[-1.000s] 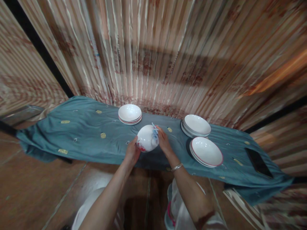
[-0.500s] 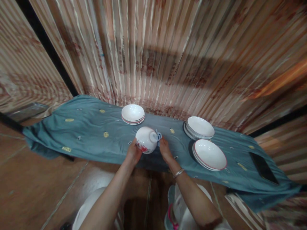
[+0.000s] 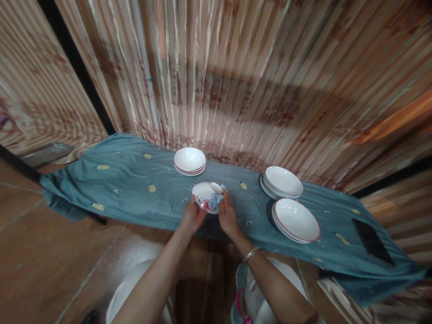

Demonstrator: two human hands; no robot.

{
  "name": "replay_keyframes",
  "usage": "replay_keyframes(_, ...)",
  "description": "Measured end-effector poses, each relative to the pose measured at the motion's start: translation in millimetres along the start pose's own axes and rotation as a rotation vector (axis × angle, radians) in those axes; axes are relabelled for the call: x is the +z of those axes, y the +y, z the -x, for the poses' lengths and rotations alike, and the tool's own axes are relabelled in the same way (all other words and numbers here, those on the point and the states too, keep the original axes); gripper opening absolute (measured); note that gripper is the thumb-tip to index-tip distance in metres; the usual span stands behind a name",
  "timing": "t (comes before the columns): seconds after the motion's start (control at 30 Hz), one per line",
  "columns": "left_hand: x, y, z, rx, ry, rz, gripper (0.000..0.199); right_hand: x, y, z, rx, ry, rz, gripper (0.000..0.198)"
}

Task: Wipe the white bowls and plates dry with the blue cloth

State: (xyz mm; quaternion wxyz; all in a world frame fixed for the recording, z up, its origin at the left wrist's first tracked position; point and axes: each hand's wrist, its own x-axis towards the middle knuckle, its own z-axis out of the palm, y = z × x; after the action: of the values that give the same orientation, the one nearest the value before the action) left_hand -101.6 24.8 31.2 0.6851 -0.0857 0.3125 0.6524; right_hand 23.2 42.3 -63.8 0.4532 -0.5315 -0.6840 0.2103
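Note:
A white bowl [image 3: 201, 191] with a red and blue floral pattern is held upside down and tilted, its foot ring facing up, above the front middle of the cloth. My left hand [image 3: 193, 217] grips its left side by the rim. Against its right side my right hand [image 3: 228, 213] presses a small light-blue cloth [image 3: 216, 201], with its fingers closed on it. Behind the bowl stands a short stack of white bowls [image 3: 190, 160] with red rims. The bowl's inside is hidden from view.
Two stacks of larger white dishes, a rear stack [image 3: 284, 182] and a front stack [image 3: 295, 220], stand to the right. A dark phone-like slab [image 3: 372, 241] lies farther right on the teal tablecloth [image 3: 128, 184]. A striped curtain [image 3: 216, 81] hangs behind. Black poles [image 3: 76, 63] flank the table.
The bowl has tipped so more of its floral side shows. My right hand and the blue cloth have moved from the foot ring down onto the bowl's side. The view has shifted slightly.

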Motion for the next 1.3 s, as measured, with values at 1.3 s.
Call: replay_keyframes(1.3,-33.1,-5.4,-6.5,-0.058,0.068,-0.09,0.02,-20.6,-42.9,10.0,-0.663,-0.261,0.383,0.052)
